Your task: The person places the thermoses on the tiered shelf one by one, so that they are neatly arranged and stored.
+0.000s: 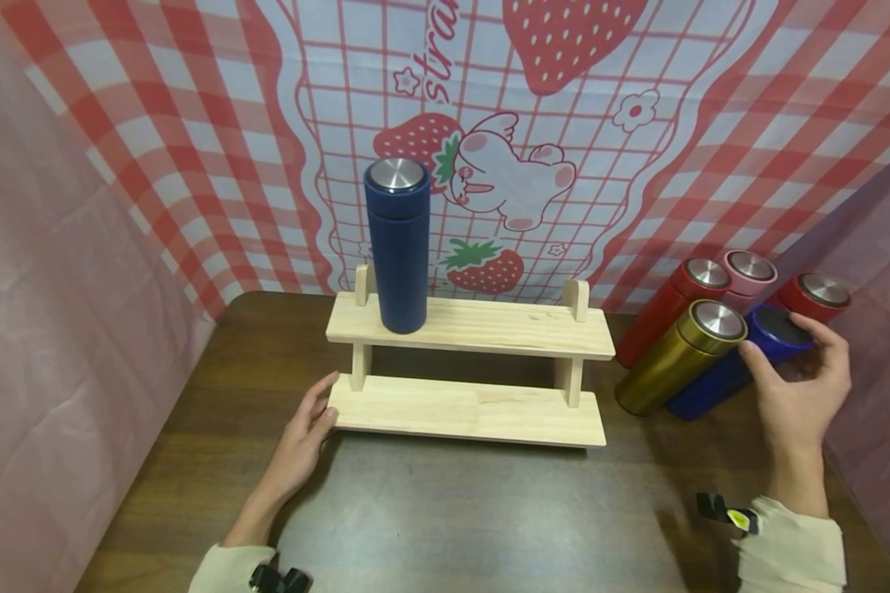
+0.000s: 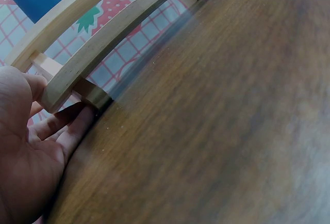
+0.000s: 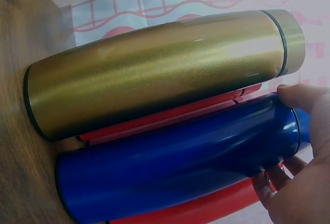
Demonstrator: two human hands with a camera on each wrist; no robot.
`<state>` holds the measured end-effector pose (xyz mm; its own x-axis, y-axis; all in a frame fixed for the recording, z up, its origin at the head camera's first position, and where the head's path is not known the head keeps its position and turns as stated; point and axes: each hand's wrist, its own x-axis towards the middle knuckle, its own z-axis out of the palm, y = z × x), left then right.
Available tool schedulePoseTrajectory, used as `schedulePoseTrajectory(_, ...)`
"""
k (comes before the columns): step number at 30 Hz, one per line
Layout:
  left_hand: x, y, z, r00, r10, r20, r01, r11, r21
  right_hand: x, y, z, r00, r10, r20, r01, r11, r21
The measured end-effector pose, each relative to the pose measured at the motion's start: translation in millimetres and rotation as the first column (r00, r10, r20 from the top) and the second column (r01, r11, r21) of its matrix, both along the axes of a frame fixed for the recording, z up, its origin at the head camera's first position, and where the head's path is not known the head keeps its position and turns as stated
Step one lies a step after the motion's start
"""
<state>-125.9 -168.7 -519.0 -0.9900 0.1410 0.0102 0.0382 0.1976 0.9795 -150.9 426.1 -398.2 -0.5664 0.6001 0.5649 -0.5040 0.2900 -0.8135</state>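
Nearest the camera, low in the head view, two cream sleeves are coming in from the bottom edge over the dark wooden table point(image 1: 489, 519). The left hand point(image 1: 304, 441), lower left of centre, is lying with fingers straight and relaxed, fingertips touching the left end of the wooden rack's point(image 1: 475, 408) lower shelf; the left wrist view is showing those fingers tucked against the board's corner. Over at the right, the right hand point(image 1: 801, 387) is curling thumb and fingers round the lid end of a blue flask point(image 1: 719, 375) lying tilted on the table, and the right wrist view is confirming the grip near its cap. Just beside it, touching, the gold flask point(image 1: 675, 358) is lying at the same slant. Behind them, a red flask point(image 1: 671, 305), a pink flask point(image 1: 747, 276) and a second red flask point(image 1: 816, 296) are leaning toward the right wall. Moving further back, a dark blue flask point(image 1: 398, 247) is standing upright on the left end of the rack's upper shelf. Farthest off, the checked backdrop point(image 1: 534, 165) is showing strawberries, a winged rabbit and the letters "stra" running off the top edge.
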Motion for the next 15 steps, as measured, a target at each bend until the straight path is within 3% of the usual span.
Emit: schedulePoseTrajectory(15, 0.4, 0.1, -0.6, 1.000, -0.002, 0.004, 0.002, 1.000, -0.002, 7.4, -3.4, 11.0, 0.997, -0.063, -0.052, 0.060, 0.997, -0.047)
